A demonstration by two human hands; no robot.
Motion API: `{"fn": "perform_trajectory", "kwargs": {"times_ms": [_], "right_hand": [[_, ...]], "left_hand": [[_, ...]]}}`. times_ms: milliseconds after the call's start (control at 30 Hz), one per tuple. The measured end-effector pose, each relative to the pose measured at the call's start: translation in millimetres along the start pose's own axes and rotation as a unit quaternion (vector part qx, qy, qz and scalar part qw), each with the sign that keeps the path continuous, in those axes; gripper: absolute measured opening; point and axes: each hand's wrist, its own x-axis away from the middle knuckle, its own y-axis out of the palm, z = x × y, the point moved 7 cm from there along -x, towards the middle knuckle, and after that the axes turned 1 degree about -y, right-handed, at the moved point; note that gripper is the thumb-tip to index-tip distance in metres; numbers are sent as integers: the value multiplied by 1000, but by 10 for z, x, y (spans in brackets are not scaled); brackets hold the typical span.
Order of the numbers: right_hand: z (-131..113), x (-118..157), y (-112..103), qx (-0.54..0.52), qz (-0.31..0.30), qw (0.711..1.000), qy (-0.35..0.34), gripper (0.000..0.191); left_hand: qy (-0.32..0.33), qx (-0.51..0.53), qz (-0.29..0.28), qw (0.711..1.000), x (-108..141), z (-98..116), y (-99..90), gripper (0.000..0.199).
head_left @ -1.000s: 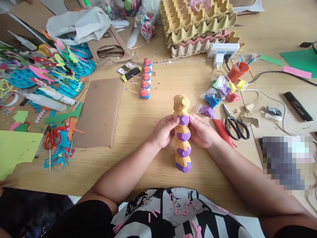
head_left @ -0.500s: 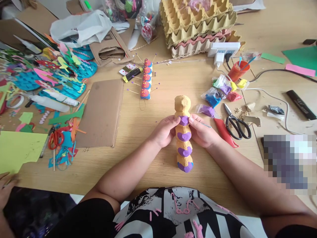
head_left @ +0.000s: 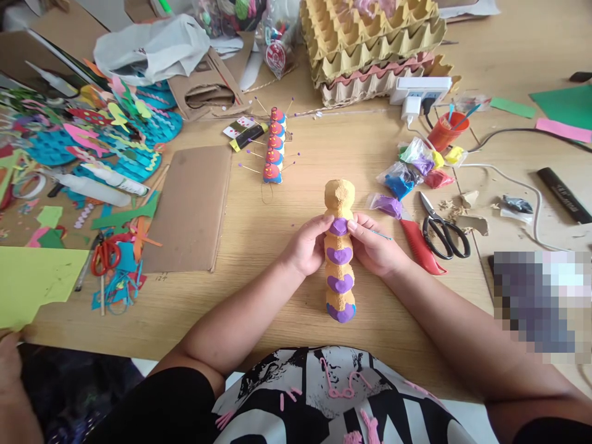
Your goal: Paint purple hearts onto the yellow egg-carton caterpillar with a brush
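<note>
A strip of yellow egg carton (head_left: pixel 340 196) lies lengthwise in front of me, with several purple clay patches (head_left: pixel 341 284) along its bumps. Blue shows at the edges of the lowest patch. My left hand (head_left: pixel 306 246) closes on the strip's left side, thumb at the top purple patch. On the opposite side my right hand (head_left: pixel 375 245) grips the strip too, its thumb at that same patch. A thin blue stick (head_left: pixel 382 235) pokes out from my right hand; the rest of it is hidden. The fingers under the strip are out of sight.
Farther back lies a painted red-and-blue carton caterpillar (head_left: pixel 274 148) with pins. To the right are black-handled scissors (head_left: pixel 446 231), clay packets (head_left: pixel 400 185) and an orange cup (head_left: pixel 446 132). Cardboard (head_left: pixel 189 209) lies left; egg trays (head_left: pixel 370 55) stand behind. Someone's arm (head_left: pixel 10 382) is at far left.
The strip and both hands have shifted very slightly left, still in the same hold. The other person's hand at far left has drawn back a little from the table edge.
</note>
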Motion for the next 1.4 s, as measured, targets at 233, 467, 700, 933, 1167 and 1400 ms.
{"fn": "perform_trajectory", "kwargs": {"times_ms": [233, 467, 700, 933, 1167, 1400], "right_hand": [[35, -26, -73, -10, 28, 1000, 7, 56], [23, -29, -51, -3, 17, 1000, 2, 53], [-14, -10, -16, 3, -3, 1000, 3, 52], [-6, 4, -7, -19, 14, 1000, 3, 54], [30, 31, -4, -34, 32, 999, 14, 49], [50, 36, -10, -71, 32, 996, 51, 44]], "left_hand": [[10, -26, -9, 1000, -10, 8, 35, 63], [25, -40, -2, 999, -5, 26, 29, 60], [15, -51, -11, 999, 3, 13, 21, 63], [20, -43, -27, 999, 3, 10, 7, 58], [16, -59, -20, 998, 14, 8, 9, 60], [13, -53, -39, 998, 28, 34, 78, 58]]}}
